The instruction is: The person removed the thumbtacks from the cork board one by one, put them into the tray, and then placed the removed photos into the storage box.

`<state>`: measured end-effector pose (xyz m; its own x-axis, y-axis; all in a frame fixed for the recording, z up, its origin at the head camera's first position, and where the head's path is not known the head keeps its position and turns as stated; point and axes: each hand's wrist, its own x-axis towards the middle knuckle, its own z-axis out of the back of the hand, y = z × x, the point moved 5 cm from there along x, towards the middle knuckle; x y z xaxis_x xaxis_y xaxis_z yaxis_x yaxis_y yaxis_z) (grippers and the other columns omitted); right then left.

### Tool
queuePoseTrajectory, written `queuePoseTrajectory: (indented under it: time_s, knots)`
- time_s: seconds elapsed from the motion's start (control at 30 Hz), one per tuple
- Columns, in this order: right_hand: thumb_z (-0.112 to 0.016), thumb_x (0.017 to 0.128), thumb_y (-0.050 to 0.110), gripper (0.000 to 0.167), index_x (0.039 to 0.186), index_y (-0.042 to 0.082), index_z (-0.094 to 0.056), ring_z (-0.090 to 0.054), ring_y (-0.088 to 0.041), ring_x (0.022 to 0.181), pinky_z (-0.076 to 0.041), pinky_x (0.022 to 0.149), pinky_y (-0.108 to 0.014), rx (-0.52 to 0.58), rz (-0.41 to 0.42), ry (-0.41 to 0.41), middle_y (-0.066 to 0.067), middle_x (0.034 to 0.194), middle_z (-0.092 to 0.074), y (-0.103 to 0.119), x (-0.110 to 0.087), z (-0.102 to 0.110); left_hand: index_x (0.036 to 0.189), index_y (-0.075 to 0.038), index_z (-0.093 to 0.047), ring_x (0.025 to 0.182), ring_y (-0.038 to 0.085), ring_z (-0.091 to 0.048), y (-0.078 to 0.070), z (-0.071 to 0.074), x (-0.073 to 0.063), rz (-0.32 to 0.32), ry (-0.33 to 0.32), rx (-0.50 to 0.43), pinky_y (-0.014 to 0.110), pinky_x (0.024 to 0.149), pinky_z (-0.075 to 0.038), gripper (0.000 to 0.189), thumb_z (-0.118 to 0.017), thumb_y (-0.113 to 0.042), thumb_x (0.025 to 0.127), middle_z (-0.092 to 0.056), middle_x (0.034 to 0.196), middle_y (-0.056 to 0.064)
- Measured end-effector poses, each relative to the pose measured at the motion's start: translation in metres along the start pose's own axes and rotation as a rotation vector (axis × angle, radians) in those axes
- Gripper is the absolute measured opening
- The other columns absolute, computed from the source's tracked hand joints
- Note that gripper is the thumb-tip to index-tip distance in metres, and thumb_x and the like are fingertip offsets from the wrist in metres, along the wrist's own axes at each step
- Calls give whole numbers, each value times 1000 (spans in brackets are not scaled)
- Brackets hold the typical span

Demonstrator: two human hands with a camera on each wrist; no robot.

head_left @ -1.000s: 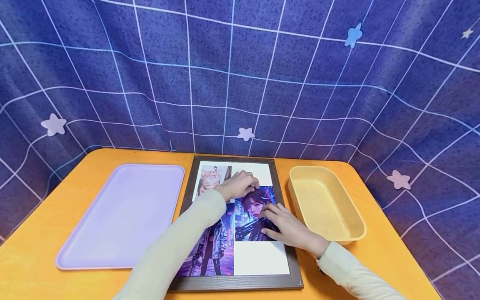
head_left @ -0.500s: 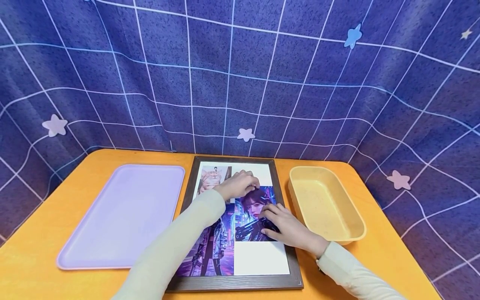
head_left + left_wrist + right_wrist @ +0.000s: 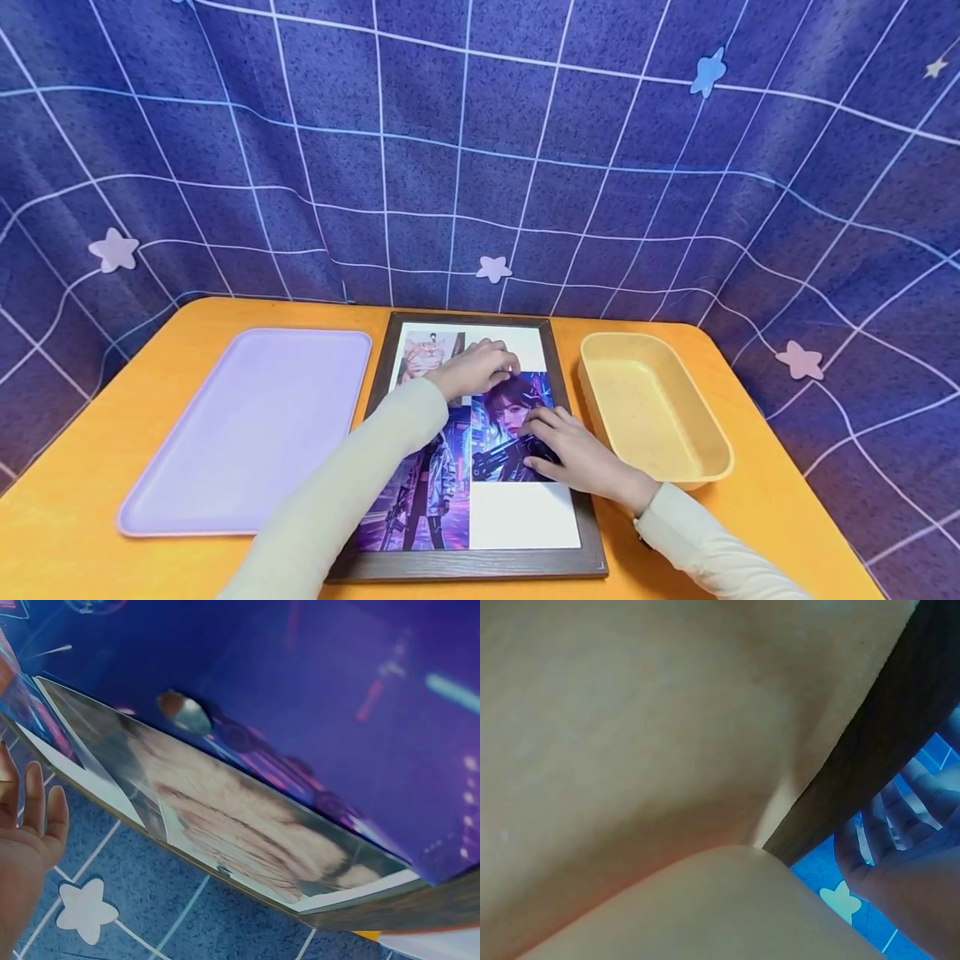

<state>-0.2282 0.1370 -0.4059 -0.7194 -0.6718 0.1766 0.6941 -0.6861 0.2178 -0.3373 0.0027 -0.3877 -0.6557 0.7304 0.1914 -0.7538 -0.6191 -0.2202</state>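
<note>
A dark-framed white board (image 3: 525, 517) lies on the table with prints on it. My left hand (image 3: 476, 371) reaches over a cat photo (image 3: 422, 354) to the top edge of a square print of an armed figure (image 3: 498, 454). A tiny glint shows at its fingertips, too small to identify. In the left wrist view some fingers (image 3: 34, 806) extend; its thumb and index finger are out of sight. My right hand (image 3: 577, 450) rests with spread fingers on the square print's right side. A tall purple print (image 3: 427, 500) lies to its left, partly under my left sleeve. A shiny knob (image 3: 184, 712) sits near the cat photo's lower edge.
A lilac tray (image 3: 255, 425) lies left of the board. To the right stands a yellow bin (image 3: 705, 425) with raised walls, close to my right wrist. Behind the orange table (image 3: 198, 321) hangs a blue grid-patterned curtain (image 3: 420, 167) with stars.
Both hands stay almost in place at the square print. My left forearm shifts very slightly; the whole view drifts a few pixels to the right.
</note>
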Motion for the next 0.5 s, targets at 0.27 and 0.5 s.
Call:
queuePoseTrajectory:
  time_s: [0.27, 0.5]
  knots:
    - [-63, 84, 32, 35, 115, 15, -58, -43, -14, 101, -42, 88, -34, 4, -7, 7, 1, 116, -53, 0, 0, 1, 100, -14, -65, 89, 21, -54, 3, 4, -7, -5, -6, 12, 36, 81, -43, 15, -60, -11, 86, -61, 94, 2]
    - [-64, 84, 32, 35, 114, 15, -59, -43, -14, 101, -43, 88, -34, 8, -13, 6, 1, 115, -54, 1, 0, 1, 101, -14, -64, 85, 19, -53, 11, 7, -16, -5, -13, 13, 38, 82, -42, 18, -60, -8, 85, -60, 90, 2]
